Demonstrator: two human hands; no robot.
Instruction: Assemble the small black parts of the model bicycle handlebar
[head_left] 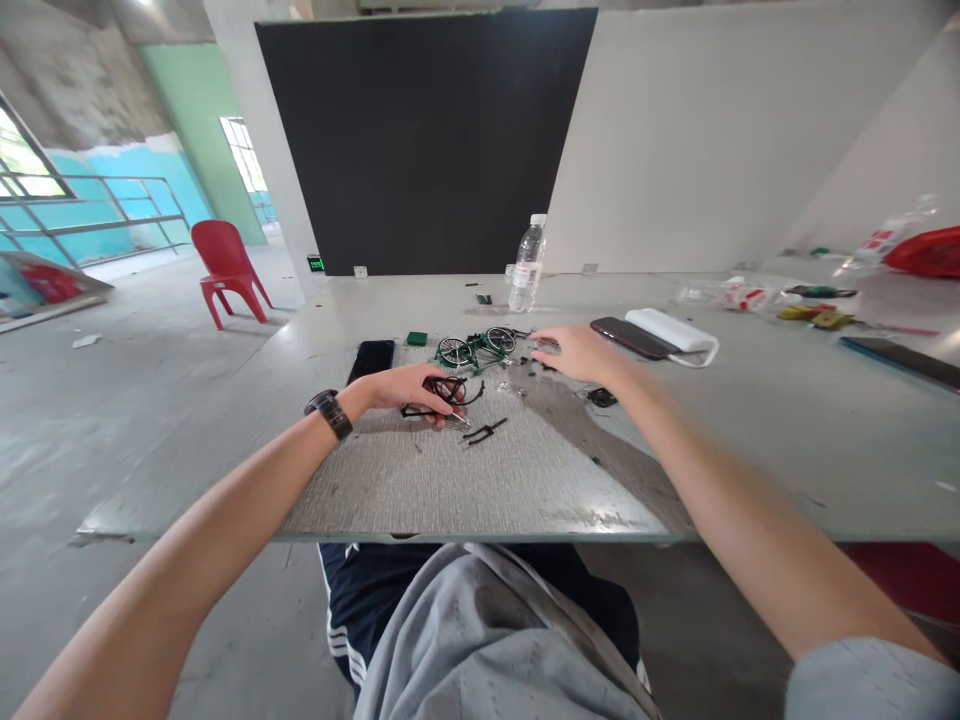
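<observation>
My left hand point(420, 390) is closed around a black model bicycle frame point(448, 388) with thin curved tubes. A small silver tip point(459, 418) pokes out by its fingertips; I cannot make out what it belongs to. My right hand point(576, 352) hovers low over several tiny dark parts point(534, 368), thumb and fingers apart, with nothing visible between them. Just left of its fingertips lies a green miniature bicycle point(476, 350) with spoked wheels. A black fork-shaped part point(485, 432) rests nearer me on the table, below my left hand.
Behind my left hand are a dark phone point(373, 358) and a green block point(417, 339). A water bottle point(528, 265) stands at the back. To the right lie another phone point(634, 338), a white power bank point(670, 336) and a black coil point(601, 398). The table point(450, 500) ends close to my lap.
</observation>
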